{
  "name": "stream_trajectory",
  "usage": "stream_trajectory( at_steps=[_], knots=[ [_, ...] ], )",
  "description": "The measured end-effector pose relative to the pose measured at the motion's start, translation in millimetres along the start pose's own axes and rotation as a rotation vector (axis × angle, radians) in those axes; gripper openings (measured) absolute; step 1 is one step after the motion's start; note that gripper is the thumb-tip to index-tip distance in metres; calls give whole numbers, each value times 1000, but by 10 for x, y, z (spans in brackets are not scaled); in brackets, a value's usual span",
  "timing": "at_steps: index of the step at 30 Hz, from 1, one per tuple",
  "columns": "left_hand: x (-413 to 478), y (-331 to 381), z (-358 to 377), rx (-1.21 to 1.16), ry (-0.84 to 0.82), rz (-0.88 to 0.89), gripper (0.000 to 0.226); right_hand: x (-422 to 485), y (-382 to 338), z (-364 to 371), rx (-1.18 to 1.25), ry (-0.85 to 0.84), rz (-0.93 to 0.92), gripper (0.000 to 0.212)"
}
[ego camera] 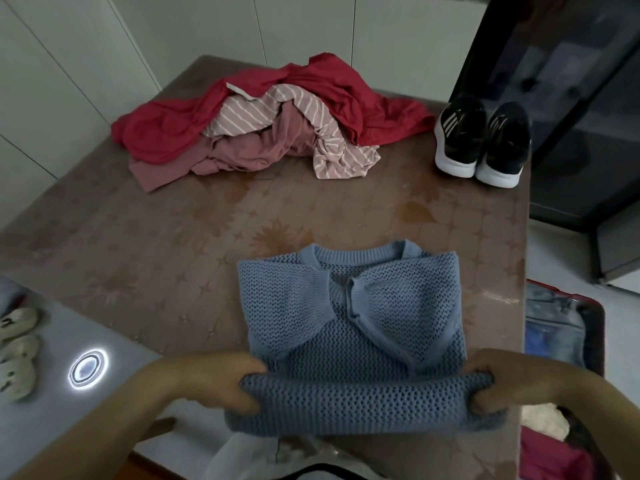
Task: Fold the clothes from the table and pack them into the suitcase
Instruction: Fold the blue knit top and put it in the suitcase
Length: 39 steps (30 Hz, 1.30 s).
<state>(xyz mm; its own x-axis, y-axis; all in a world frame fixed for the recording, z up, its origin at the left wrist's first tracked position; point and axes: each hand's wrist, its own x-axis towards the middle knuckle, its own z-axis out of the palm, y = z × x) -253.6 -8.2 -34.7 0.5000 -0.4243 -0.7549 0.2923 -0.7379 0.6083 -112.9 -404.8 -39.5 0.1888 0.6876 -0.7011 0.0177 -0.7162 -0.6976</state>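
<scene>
A blue open-knit sweater (353, 306) lies on the brown table (156, 244) near its front edge, sleeves folded in across the chest. My left hand (225, 381) grips the bottom hem at its left corner and my right hand (495, 382) grips the right corner, with the hem lifted and rolled toward the collar. At the far side of the table a heap holds a red garment (346, 88), a pink-and-white striped one (311, 123) and a plain pink one (242, 150). The open suitcase (595, 317) sits on the floor to the right of the table, with clothes inside.
A pair of black sneakers (485, 140) with white soles stands at the table's far right corner. A dark glass-fronted cabinet (571, 98) rises behind them. Light slippers (17, 348) lie on the floor at the left, near a bright round reflection (88, 367).
</scene>
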Motion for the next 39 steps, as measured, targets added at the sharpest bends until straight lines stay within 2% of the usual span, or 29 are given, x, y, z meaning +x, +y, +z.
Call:
stream_trajectory(
  at_steps=[1,2,4,6,7,9,11,13,14,17,19,21,23,24,27,29,33,39],
  knots=[
    [-18,17,-101,-31,33,8,13,-8,-32,-73,23,15,12,20],
    [-31,36,-219,-92,80,8,19,-5,-63,-155,48,69,14,17],
    [-22,31,-457,-289,227,12,47,19,-117,-329,158,214,-19,49],
    [58,-4,-660,-481,421,-12,70,126,-135,-454,418,368,-37,74],
    [144,-51,-731,-580,500,-26,67,218,-126,-509,528,447,-40,75],
    [316,-71,-826,-732,616,-67,38,446,-132,-607,612,624,-16,57],
    [491,-119,-903,-784,722,-100,25,666,-163,-693,489,825,50,40],
    [644,-160,-951,-827,853,-131,29,821,-217,-768,360,988,109,41],
    [703,-173,-957,-777,928,-166,34,871,-265,-782,299,1038,122,43],
    [805,-110,-852,-230,1139,-318,49,945,-359,-722,-74,1094,245,52],
    [807,9,-694,-16,1263,-267,51,949,-367,-632,-352,1190,311,54],
    [825,133,-517,249,1321,-153,48,970,-381,-518,-579,1304,243,54],
    [875,274,-353,481,1187,-93,53,1008,-455,-366,-737,1304,110,60],
    [919,325,-290,546,1074,-110,58,1042,-479,-285,-792,1239,77,64],
    [1089,302,-191,568,885,-224,65,1170,-476,-127,-827,989,162,78],
    [1152,231,-174,577,862,-272,64,1250,-369,-98,-824,894,251,83],
    [1200,175,-166,606,880,-289,64,1335,-313,-95,-818,872,289,84],
    [1124,149,-180,516,974,-197,68,1308,-339,-110,-831,850,306,85]
  ],
)
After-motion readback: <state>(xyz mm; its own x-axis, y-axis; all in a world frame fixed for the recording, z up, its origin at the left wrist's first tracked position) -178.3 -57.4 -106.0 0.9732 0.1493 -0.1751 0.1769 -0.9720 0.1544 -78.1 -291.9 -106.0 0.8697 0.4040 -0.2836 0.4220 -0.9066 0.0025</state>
